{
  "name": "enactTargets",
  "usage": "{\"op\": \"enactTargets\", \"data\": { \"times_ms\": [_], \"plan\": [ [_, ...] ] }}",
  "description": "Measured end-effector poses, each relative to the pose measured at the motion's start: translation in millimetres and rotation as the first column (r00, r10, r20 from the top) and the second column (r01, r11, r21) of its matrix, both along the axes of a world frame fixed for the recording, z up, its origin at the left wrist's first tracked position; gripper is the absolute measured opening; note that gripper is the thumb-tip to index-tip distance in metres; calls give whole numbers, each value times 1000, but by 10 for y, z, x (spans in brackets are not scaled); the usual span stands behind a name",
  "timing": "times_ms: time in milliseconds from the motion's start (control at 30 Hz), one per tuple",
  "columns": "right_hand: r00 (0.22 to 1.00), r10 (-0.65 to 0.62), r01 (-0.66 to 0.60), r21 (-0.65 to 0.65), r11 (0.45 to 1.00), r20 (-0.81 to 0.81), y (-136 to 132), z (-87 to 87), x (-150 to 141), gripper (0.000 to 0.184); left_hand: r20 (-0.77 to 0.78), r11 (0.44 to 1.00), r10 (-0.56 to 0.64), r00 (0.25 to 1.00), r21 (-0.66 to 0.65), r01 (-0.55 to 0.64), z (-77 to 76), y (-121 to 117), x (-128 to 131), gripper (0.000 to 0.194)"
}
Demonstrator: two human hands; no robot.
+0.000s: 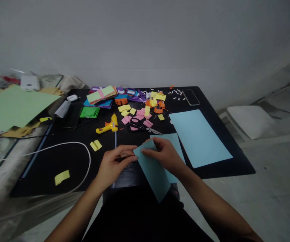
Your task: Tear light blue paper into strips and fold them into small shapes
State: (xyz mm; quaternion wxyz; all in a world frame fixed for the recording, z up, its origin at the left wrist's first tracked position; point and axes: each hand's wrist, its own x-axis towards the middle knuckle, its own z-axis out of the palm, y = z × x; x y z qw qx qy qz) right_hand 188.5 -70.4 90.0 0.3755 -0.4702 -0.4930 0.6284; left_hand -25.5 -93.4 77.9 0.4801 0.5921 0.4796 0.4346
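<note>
A strip of light blue paper [155,173] hangs tilted over the front edge of the table, apparently folded. My right hand [166,153] grips its upper part, thumb on the near face and fingers behind. At the upper left corner, my left hand [117,163] pinches the paper between thumb and fingers. Beneath the right hand lies another light blue sheet [175,144], partly covered. A larger stack of light blue paper [201,137] rests to the right. Black-handled scissors [145,127] lie just beyond the hands.
A yellow glue gun [108,125] lies left of the scissors. Pink, yellow and orange paper pieces [145,112] crowd the back, near a phone [191,97]. A white cable [88,158] loops across the left side. Green paper [16,107] covers a pile there. A white stool [250,121] stands at right.
</note>
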Motion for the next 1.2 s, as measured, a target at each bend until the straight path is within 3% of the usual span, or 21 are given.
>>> {"op": "enactTargets", "data": {
  "times_ms": [1200],
  "plan": [
    [997, 31, -32, 18, 999, 75, 17, 20, 48, 29, -28, 998, -50, 998, 30, 50, -46, 60, -53, 21]
  ]
}}
